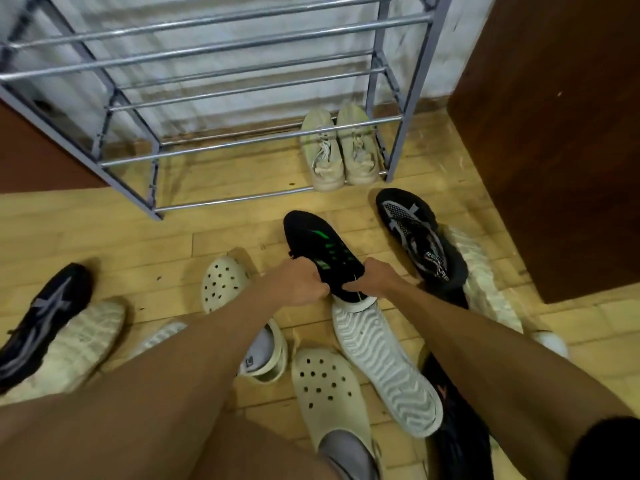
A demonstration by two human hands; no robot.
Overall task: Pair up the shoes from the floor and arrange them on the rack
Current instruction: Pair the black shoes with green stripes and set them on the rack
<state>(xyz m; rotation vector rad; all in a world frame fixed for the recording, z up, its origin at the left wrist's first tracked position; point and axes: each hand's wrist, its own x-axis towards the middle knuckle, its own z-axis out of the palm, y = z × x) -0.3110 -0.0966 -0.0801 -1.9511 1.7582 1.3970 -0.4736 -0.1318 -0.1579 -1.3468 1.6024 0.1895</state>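
View: looking down from head height at a wooden floor (104, 223) strewn with shoes, a metal shoe rack (242, 88) standing at its far edge against the wall.
Hands: both hands are closed on one black sneaker with green stripes (320, 249); the left hand (299, 280) pinches its near side, the right hand (375, 280) grips the heel collar.
Why held so: a grip on both sides near the heel keeps the sneaker level with its toe pointing at the rack, probably ready to be carried there once its partner is found.
Under the sneaker: its heel sits over a pale shoe lying sole-up (381, 358), so it seems lifted off the pile.
Rack contents: only the lowest tier is used; a beige pair of sneakers (339, 150) stands side by side at its right end, toes to the wall. The upper tiers hold nothing.
Floor, right: a black-and-grey patterned sneaker (419, 237) lies just beside the held one.
Floor, left: a dark sneaker (45, 320) leans on a cream knit shoe (86, 341).
Floor, near: two cream perforated clogs (225, 282), well apart, unpaired.
Progress: one pair racked, the rest to be matched.
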